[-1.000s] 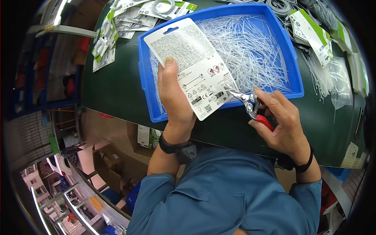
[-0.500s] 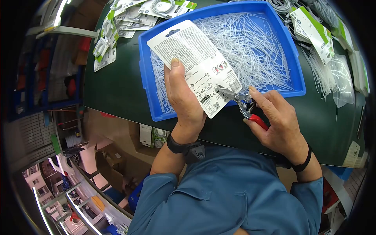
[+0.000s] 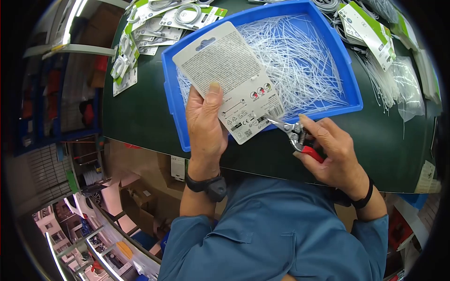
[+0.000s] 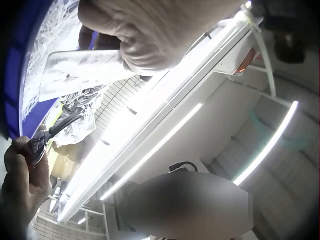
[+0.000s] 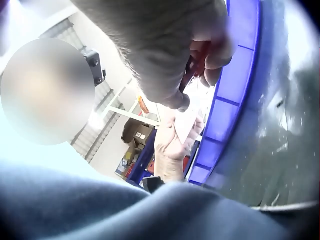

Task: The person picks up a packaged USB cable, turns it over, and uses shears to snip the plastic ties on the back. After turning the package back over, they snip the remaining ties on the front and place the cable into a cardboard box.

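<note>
My left hand (image 3: pixel 206 124) holds a white printed packaging card (image 3: pixel 234 79), thumb on the face that shows dense text, symbols and a barcode. A hang slot is cut through the card's upper end. My right hand (image 3: pixel 333 147) grips red-handled pruning shears (image 3: pixel 296 136) with a coiled spring between the handles. The metal blades of the shears overlap the card's lower right part, near the barcode. In the left wrist view the card (image 4: pixel 80 75) appears nearly edge-on, with the shears (image 4: pixel 37 145) below it. Behind the card is a blue tray (image 3: pixel 354 89) full of white cable ties (image 3: pixel 300 65).
The tray stands on a dark green table (image 3: pixel 140 117). Carded cables (image 3: pixel 159 30) are piled at the back left. At the right lie more cards (image 3: pixel 368 33), a bundle of cable ties (image 3: pixel 379 86) and a clear plastic bag (image 3: pixel 408 89). An open cardboard box (image 3: pixel 140 196) is below, left.
The card and left hand have shifted left from half a second ago. The shears' blades, earlier further across the card's face, now lie closer to its lower right edge.
</note>
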The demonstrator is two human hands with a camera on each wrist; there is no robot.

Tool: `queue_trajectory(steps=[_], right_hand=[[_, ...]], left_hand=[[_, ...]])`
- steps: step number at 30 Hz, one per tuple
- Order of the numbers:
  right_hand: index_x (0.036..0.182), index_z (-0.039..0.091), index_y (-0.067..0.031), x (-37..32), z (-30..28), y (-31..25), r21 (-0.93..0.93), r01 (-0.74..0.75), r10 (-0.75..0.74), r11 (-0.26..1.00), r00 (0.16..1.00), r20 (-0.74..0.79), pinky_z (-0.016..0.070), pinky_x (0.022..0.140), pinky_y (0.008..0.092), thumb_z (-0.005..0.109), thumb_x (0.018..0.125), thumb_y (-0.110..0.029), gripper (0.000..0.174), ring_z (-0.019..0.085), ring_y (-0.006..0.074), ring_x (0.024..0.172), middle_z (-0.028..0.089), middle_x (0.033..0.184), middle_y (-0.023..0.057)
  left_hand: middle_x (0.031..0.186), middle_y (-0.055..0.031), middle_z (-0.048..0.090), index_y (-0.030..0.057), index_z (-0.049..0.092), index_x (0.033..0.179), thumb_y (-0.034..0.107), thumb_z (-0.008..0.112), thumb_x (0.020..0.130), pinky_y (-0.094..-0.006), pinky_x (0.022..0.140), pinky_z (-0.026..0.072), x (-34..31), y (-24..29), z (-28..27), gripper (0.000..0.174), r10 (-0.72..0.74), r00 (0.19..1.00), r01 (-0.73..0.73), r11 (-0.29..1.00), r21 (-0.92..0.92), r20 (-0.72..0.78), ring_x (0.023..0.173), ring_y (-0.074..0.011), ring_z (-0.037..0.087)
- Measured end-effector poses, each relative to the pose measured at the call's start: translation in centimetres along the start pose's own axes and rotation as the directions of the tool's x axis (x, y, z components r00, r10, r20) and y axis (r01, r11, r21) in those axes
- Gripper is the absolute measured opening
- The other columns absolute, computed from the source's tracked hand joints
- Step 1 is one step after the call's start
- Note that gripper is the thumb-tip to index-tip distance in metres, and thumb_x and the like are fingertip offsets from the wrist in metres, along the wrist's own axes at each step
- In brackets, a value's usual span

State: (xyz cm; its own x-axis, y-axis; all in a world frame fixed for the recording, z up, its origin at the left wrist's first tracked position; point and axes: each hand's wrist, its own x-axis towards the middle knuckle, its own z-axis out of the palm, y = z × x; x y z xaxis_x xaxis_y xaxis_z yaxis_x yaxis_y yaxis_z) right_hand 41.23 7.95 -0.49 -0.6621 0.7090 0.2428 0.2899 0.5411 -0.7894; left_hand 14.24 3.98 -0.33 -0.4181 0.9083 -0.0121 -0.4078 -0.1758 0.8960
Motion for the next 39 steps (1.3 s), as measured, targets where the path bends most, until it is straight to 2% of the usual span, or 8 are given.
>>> queue_trajectory(steps=[6,9,12,13,16,26,38,39], right_hand=[[0.144,0.064,-0.0043,2.9,-2.7,-1.2,-0.006,0.069,-0.07,0.998,0.996,-0.062,0.053,0.067,0.0329,0.09,0.068,0.0,0.08,0.061,0.0213,0.076,0.063,0.093,0.0096],[0.143,0.065,-0.0035,4.8,-2.7,-2.3,-0.001,0.146,-0.146,0.989,0.988,-0.055,0.0533,0.068,0.0339,0.09,0.068,-0.001,0.079,0.062,0.0227,0.078,0.064,0.095,0.0109],[0.144,0.063,-0.0017,6.1,-2.2,-3.4,0.004,0.184,-0.184,0.983,0.983,0.017,0.051,0.071,0.0337,0.087,0.067,-0.001,0.081,0.059,0.0218,0.079,0.063,0.098,0.0108],[0.144,0.063,-0.0017,6.5,-1.8,-3.7,0.005,0.192,-0.192,0.981,0.98,0.047,0.0506,0.072,0.0343,0.087,0.066,-0.001,0.082,0.059,0.0225,0.079,0.063,0.099,0.0112],[0.143,0.063,-0.0036,7.0,-1.0,-4.6,-0.014,0.2,-0.194,0.98,0.965,0.179,0.0502,0.072,0.0376,0.09,0.065,-0.004,0.083,0.06,0.0272,0.08,0.062,0.099,0.0127],[0.142,0.063,-0.0058,6.8,1.2,-4.8,-0.081,0.234,-0.201,0.969,0.934,0.295,0.0523,0.069,0.0422,0.089,0.075,-0.012,0.072,0.062,0.0302,0.082,0.059,0.095,0.0117],[0.139,0.064,-0.006,6.9,0.8,-4.4,-0.154,0.262,-0.214,0.953,0.938,0.273,0.0516,0.067,0.0411,0.089,0.074,-0.011,0.07,0.061,0.0287,0.082,0.058,0.094,0.0108],[0.138,0.064,-0.0059,6.8,0.7,-4.4,-0.168,0.268,-0.215,0.949,0.937,0.276,0.0516,0.067,0.0409,0.089,0.074,-0.011,0.07,0.061,0.0285,0.082,0.058,0.094,0.0107]], left_hand=[[0.138,-0.0163,0.068,0.0033,0.056,0.143,0.015,0.062,0.109,-0.0493,0.113,0.0499,0.9,4.6,-2.6,0.037,-0.084,0.996,0.083,0.992,-0.091,-0.011,0.131,-0.0294,0.064],[0.119,-0.0115,0.07,0.0058,0.062,0.124,0.022,0.054,0.112,-0.0438,0.102,0.0521,2.0,5.5,-1.3,0.021,-0.112,0.968,0.067,0.978,-0.199,-0.225,0.111,-0.0245,0.067],[0.084,-0.0033,0.061,0.0092,0.062,0.097,0.028,0.04,0.116,-0.0385,0.077,0.0496,3.3,3.6,-6.4,0.034,-0.03,0.945,0.219,0.796,-0.565,0.325,0.076,-0.0191,0.056],[0.071,-0.0001,0.044,0.0128,0.051,0.081,0.039,0.032,0.118,-0.0332,0.068,0.0396,4.5,2.8,-6.6,0.049,0.074,0.897,0.235,0.756,-0.611,0.436,0.068,-0.0159,0.04],[0.07,0.0005,0.045,0.0136,0.052,0.08,0.049,0.025,0.119,-0.0332,0.069,0.0421,3.0,2.9,-5.6,0.059,0.0,0.929,0.254,0.729,-0.636,0.371,0.067,-0.0157,0.042],[0.072,-0.0009,0.051,0.0127,0.059,0.084,0.059,0.013,0.116,-0.0355,0.072,0.0469,5.5,2.6,-6.2,0.073,0.149,0.708,0.319,0.804,-0.501,0.69,0.069,-0.0169,0.047],[0.073,-0.0038,0.052,0.0112,0.059,0.084,0.058,0.016,0.117,-0.0365,0.07,0.0479,5.9,2.3,-6.5,0.071,-0.001,0.657,0.323,0.904,-0.281,0.753,0.069,-0.0176,0.048],[0.071,-0.0048,0.052,0.0101,0.058,0.084,0.057,0.021,0.117,-0.0347,0.067,0.0472,5.1,2.5,-6.2,0.068,-0.009,0.725,0.272,0.922,-0.275,0.688,0.068,-0.0177,0.048]])
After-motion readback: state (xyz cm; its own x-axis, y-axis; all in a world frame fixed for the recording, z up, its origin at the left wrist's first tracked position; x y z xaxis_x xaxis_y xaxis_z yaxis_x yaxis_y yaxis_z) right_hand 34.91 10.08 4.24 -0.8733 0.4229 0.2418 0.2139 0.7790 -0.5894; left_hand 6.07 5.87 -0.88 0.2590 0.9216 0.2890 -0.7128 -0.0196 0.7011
